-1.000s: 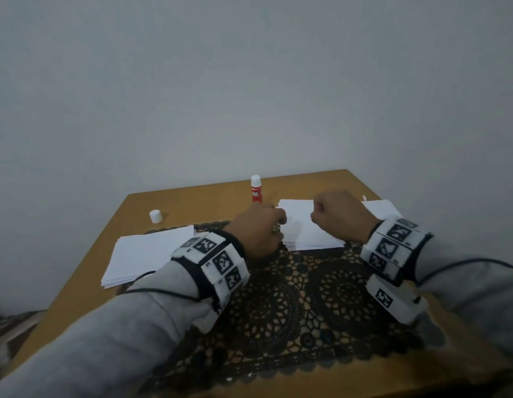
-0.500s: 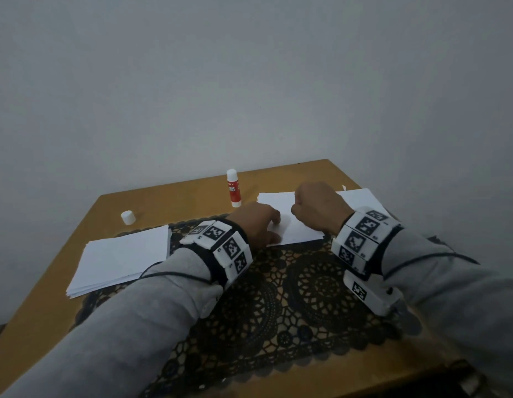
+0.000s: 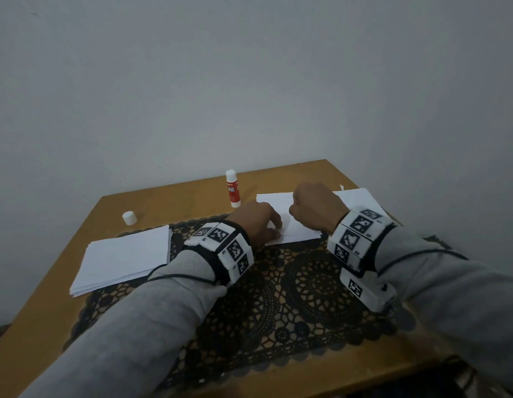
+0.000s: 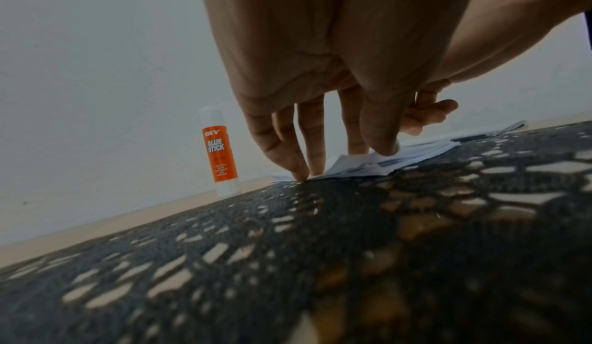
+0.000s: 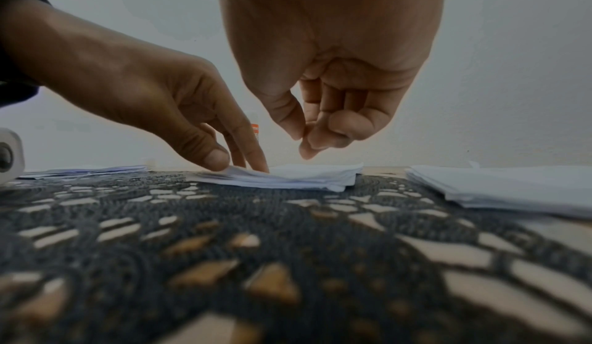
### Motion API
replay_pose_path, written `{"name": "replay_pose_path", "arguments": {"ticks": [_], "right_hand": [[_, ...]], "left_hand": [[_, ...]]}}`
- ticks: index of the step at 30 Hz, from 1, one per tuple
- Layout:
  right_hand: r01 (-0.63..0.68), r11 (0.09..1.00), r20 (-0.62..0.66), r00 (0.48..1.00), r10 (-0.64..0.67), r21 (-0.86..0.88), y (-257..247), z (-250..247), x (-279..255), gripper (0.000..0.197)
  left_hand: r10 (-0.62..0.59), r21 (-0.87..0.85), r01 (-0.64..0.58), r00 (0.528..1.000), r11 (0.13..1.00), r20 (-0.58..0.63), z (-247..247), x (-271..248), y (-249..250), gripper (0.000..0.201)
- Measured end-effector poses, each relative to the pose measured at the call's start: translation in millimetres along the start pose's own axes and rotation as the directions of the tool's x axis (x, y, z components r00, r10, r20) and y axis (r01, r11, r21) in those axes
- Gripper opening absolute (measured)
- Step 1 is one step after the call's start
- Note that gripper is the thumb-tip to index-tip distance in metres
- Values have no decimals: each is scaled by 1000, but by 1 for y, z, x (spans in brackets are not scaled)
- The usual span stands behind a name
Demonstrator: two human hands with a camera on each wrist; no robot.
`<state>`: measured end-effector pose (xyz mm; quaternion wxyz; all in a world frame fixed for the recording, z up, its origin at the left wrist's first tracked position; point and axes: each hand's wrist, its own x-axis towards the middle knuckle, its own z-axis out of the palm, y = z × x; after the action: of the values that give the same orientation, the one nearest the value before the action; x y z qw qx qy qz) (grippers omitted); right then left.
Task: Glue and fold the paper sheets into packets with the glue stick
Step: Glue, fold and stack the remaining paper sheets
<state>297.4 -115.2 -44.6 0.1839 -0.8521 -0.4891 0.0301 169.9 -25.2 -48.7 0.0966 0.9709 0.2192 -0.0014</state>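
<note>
Paper sheets (image 3: 289, 225) lie stacked on the lace mat (image 3: 307, 297); the left hand (image 3: 255, 222) presses their corner with straight fingers, while the right hand (image 3: 315, 208) hovers above, curled, grasping nothing.

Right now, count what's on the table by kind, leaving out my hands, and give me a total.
Paper stacks: 3, one at the left, one in the middle under the left hand's fingertips, one at the right
Glue stick: 1, standing upright
Loose white cap: 1
Black lace mat: 1
Total: 6
</note>
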Motion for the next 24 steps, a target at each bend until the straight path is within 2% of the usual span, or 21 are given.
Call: {"name": "replay_pose_path", "arguments": {"ticks": [9, 17, 24], "right_hand": [[4, 1000, -2, 1000, -4, 9, 1, 1, 0, 29], [-1, 1000, -12, 1000, 1, 18, 2, 1, 0, 14], [14, 1000, -35, 999, -14, 19, 4, 2, 2, 16]], "left_hand": [[13, -4, -14, 999, 1000, -46, 1, 0, 4, 22], [25, 12, -24, 996, 1000, -89, -1, -2, 6, 24], [5, 42, 0, 993, 999, -117, -2, -4, 9, 23]]}}
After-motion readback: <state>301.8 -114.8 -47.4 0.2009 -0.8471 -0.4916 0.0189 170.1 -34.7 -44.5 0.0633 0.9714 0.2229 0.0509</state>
